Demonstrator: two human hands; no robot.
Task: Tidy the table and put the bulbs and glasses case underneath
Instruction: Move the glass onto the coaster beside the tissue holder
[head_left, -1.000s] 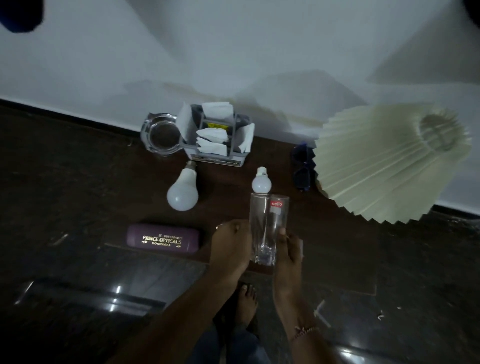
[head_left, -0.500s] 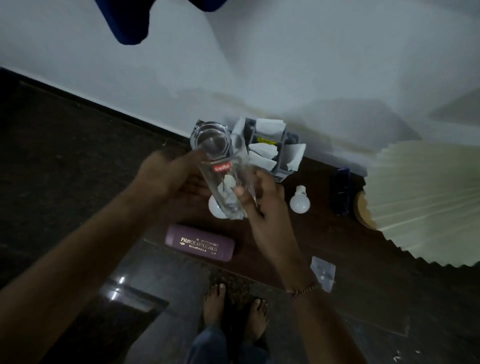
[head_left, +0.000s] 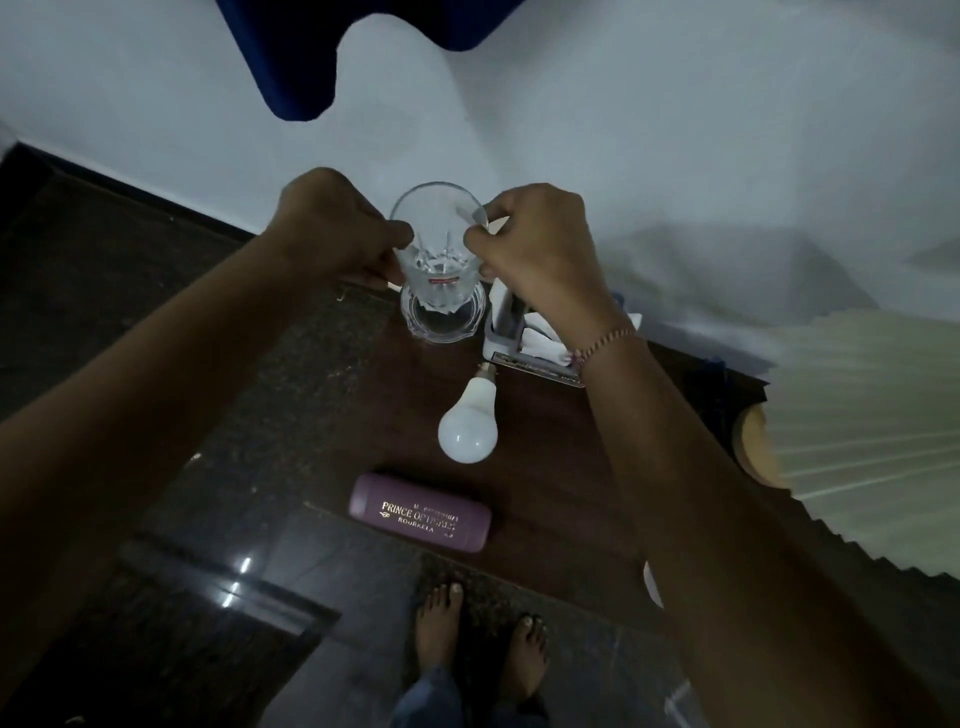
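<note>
Head view: tall glass (head_left: 439, 249) now lifted to the back of the dark wooden table (head_left: 545, 467), over the cut-glass ashtray (head_left: 441, 322), carried there from the front edge a second ago. Left hand (head_left: 332, 228) and right hand (head_left: 535, 244) both pinching its rim and wall. Clears the front, probably; bulbs and case not yet moved. White bulb (head_left: 467, 428), smooth and matte, lying mid-table. Purple glasses case (head_left: 421, 512), rounded, gold-lettered, at the near edge. Pleated cream lampshade (head_left: 857, 431) at right.
</note>
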